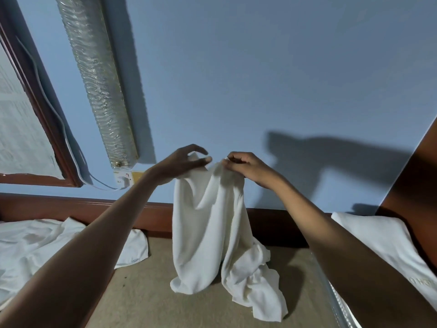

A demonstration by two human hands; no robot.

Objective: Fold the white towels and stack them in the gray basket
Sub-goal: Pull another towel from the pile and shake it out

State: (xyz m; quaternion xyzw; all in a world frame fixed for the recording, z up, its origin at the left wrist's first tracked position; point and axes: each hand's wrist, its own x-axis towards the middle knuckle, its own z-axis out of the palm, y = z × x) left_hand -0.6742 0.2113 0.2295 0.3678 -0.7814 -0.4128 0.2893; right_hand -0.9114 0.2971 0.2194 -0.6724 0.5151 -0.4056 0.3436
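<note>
1. Head view: we hold one white towel point(208, 223) up in front of the blue wall point(283, 79). Our left hand point(182, 164) and right hand point(246, 168) meet close together at its top edge, which lets the cloth hang free and straighten under its own weight before any fold.
2. The right hand's grip is closed: thumb and fingers pinch the top hem, knuckles curled over it.
3. The left hand's grip is looser. Its fingers are partly spread and curved, the thumb side touches a raised corner of the towel, and we cannot tell whether it truly clamps the cloth or only steadies it.
4. Relative to the grip, the towel hangs straight below both hands; its bunched lower end rests on the beige surface point(146, 292) beneath, so it is not fully lifted.
5. We judge that the hands still need to move apart along the hem to find the two corners; the fold has not begun.
6. More white cloth point(35, 245) lies crumpled at the left, well apart from the held towel, and a white piece point(387, 242) lies at the right.
7. The gray basket is not visible in this view.
</note>
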